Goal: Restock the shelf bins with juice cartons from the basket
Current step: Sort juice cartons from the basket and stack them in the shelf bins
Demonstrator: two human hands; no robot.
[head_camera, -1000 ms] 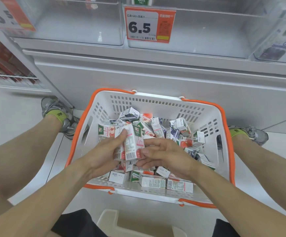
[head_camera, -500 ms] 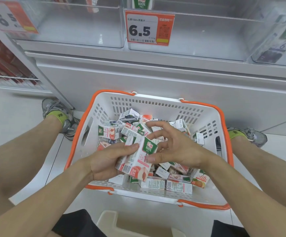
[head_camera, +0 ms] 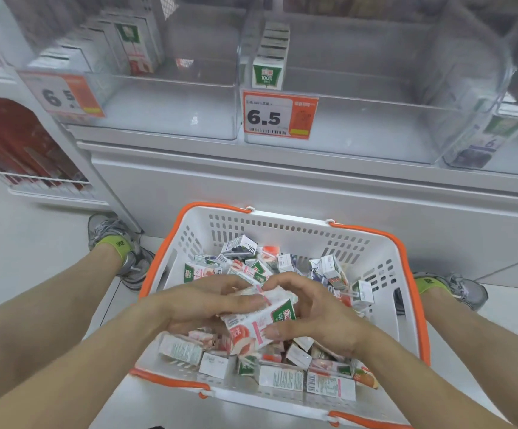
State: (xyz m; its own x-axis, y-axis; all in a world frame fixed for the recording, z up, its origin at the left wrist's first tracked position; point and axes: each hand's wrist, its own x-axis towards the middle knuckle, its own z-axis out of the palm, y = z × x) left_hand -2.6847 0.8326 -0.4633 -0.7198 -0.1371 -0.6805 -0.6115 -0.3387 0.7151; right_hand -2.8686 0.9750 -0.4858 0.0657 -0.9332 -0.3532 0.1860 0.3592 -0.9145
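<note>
While over the basket (head_camera: 406,274), left hand (head_camera: 202,305) and right hand (head_camera: 316,317) both have fingers curled round one bunch of juice cartons (head_camera: 257,326), loose cartons below

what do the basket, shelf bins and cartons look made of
Basket: matte white moulded plastic, judging by the slotted walls, with an orange rim.
Bins: clear, glossy hard plastic, probably acrylic; the shelf shows through.
Cartons: printed coated paperboard, with folded edges and a slight sheen.
</note>
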